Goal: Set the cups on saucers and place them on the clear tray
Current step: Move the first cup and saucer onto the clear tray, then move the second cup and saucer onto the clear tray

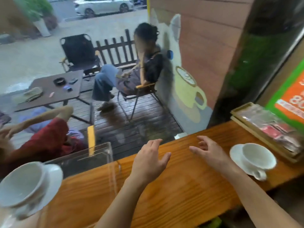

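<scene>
Cup [258, 156] on saucer [238, 159] right of right hand [207, 149], left hand [150, 159] alongside, both spread and empty

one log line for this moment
left hand open, empty | right hand open, empty | left cup on tray | right cup on counter

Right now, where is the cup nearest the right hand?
In the head view, the cup sits on its saucer on the wooden counter, just right of the right hand.

I see a wooden counter [172, 191]. At three o'clock on it sits a saucer [236, 156] with a cup [256, 156]; beyond, stacked wooden trays [246, 111]. At nine o'clock, a clear tray [105, 163].
</scene>
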Available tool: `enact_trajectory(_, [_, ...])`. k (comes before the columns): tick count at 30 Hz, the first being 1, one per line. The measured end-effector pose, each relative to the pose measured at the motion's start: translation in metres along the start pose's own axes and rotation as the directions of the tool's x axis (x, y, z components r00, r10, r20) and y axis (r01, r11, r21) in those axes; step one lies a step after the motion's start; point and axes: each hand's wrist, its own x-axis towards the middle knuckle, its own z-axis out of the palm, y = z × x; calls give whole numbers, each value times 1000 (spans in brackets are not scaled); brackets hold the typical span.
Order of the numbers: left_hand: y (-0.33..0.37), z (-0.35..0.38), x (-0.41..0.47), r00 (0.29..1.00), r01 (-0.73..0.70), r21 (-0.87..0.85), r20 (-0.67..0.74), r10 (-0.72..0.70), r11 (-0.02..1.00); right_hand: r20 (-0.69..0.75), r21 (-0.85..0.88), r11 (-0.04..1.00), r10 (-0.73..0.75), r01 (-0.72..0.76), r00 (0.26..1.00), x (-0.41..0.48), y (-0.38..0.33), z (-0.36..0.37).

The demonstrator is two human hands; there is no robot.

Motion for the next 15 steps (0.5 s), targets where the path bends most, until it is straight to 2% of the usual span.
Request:
enact_trajectory(7, [64, 70, 51, 984, -59, -21, 167, 61, 998, -193, 69, 977, 209, -199, 959, 2, 81, -95])
enact_trajectory(15, [118, 142, 93, 950, -29, -37, 309, 39, 999, -270, 144, 925, 378, -351, 885, 9, 158, -167])
